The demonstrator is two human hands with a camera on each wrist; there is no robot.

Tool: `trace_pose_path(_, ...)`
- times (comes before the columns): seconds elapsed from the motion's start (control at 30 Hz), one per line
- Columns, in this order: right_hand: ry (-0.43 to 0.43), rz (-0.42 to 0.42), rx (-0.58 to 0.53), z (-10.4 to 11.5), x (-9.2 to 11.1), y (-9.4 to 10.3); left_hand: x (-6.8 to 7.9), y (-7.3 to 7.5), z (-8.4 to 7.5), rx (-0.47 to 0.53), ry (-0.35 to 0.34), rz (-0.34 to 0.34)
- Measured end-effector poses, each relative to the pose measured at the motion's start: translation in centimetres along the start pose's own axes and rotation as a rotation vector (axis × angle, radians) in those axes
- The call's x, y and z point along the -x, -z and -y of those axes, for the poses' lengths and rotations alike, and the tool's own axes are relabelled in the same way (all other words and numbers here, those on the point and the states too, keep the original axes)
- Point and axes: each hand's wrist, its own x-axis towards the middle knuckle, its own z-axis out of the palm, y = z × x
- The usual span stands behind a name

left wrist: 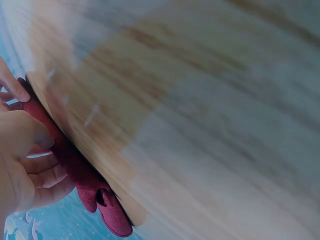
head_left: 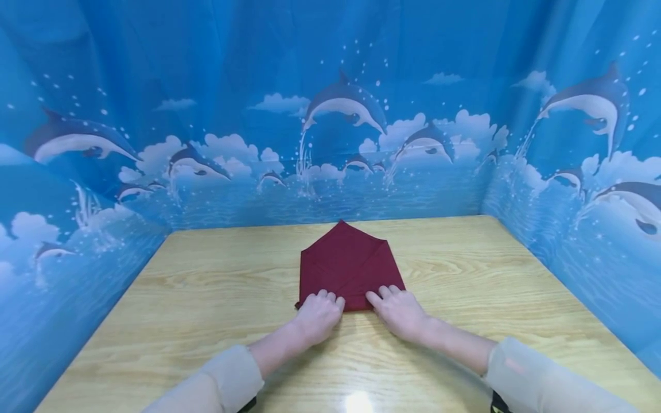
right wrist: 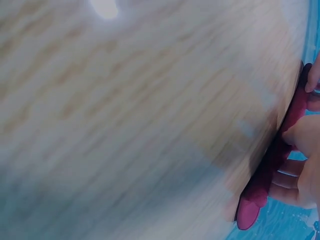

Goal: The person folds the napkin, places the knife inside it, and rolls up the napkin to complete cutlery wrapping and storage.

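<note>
A dark red cloth (head_left: 346, 258) lies on the wooden table, its far side coming to a point and its near edge folded into a thick roll. My left hand (head_left: 319, 315) grips the left part of that rolled edge, thumb on the near side and fingers over the top. The right part of the roll is held the same way by my right hand (head_left: 403, 314). In the left wrist view the roll (left wrist: 65, 152) ends in loose, open folds beyond the fingers. The right wrist view shows the roll's other end (right wrist: 248, 212) sticking out past my right hand.
The light wooden table (head_left: 217, 275) extends around the cloth on all sides. A blue curtain (head_left: 232, 69) printed with dolphins and clouds stands along its back and both sides. Glare shows on the tabletop near the front.
</note>
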Motion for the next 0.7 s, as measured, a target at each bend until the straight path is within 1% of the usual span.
trace_pose_path(0.1,0.009,-0.008,0.014,-0.1,0.1,-0.1,0.0,-0.2,0.1,0.011,0.012,-0.004)
trace_pose_path(0.2,-0.003,-0.006,0.012,-0.1,0.0,-0.2,-0.1,-0.3,0.2,0.023,0.026,0.002)
trace_pose_path(0.4,-0.079,0.059,-0.037,-0.2,-0.3,-0.2,-0.4,-0.2,0.7,0.053,0.068,0.035)
trace_pose_path(0.5,-0.109,0.08,-0.077,-0.3,-0.5,-0.1,-0.5,-0.1,1.0,0.094,0.09,0.053)
trace_pose_path(0.57,-0.121,0.088,-0.095,-0.4,-0.7,-0.1,-0.7,-0.1,1.3,0.132,0.102,0.076)
trace_pose_path(0.7,-0.14,0.109,-0.121,-0.6,-1.1,-0.1,-1.1,-0.2,1.7,0.209,0.122,0.15)
